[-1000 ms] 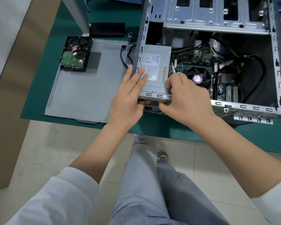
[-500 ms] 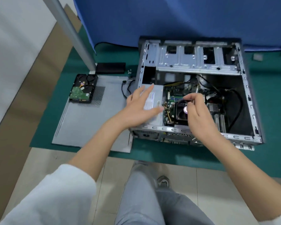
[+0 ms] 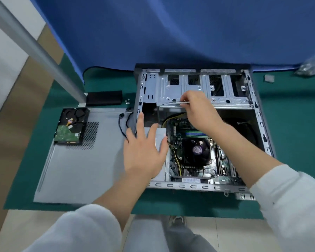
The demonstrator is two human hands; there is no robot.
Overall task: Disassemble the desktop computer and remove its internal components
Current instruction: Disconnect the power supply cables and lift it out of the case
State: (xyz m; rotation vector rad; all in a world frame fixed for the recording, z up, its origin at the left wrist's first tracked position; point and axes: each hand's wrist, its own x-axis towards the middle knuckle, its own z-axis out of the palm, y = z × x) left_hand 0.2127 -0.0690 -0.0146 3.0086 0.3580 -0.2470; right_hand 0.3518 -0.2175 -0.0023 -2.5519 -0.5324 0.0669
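Note:
The open desktop case (image 3: 262,128) lies on its side on a green mat. My left hand (image 3: 144,151) rests flat, fingers spread, on the grey power supply (image 3: 161,140) at the case's left side. My right hand (image 3: 200,111) is over the upper motherboard area and pinches a thin silver tool (image 3: 175,103), whose tip points left along the lower edge of the drive cage (image 3: 222,102). The CPU fan (image 3: 196,150) and the motherboard (image 3: 176,131) lie exposed between my forearms.
The removed side panel (image 3: 80,170) lies left of the case with a hard drive (image 3: 69,128) on it. A black cable (image 3: 123,124), small screws (image 3: 127,101) and a black bar (image 3: 104,98) are nearby. A metal post (image 3: 35,48) and blue cloth (image 3: 171,33) stand behind.
My right hand moved from the near case edge, past the CPU fan, up to the drive cage and now holds a thin tool. My left hand stayed on the power supply. The view pulled back.

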